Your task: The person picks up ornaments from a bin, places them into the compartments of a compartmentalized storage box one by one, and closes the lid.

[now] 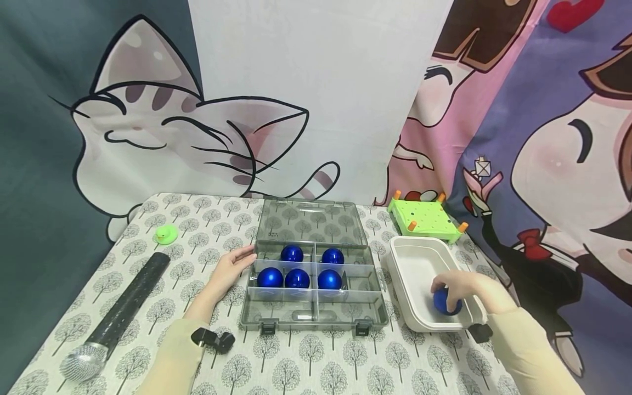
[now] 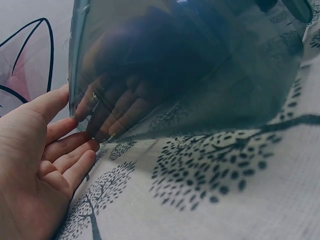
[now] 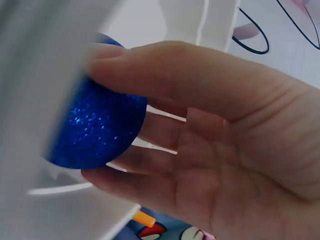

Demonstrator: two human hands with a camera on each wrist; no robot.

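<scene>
- Nearest the camera in the head view, a pale left sleeve is seen, with a microphone laid to its left on the tabletop.
- Five blue balls are held in the smoky divided box: two in the back row, three in the middle, none seen in front.
- One glittery blue ball is gripped inside the white bin by the right hand.
- By these signs the work is judged well along: five balls are boxed, one is not yet, and no other loose ball is seen.
- In the left wrist view, the left hand is rested against the box's side, fingers relaxed, nothing gripped.
- In the right wrist view, the glittery ball is clasped between thumb and fingers, partly hidden by the blurred bin rim.
</scene>
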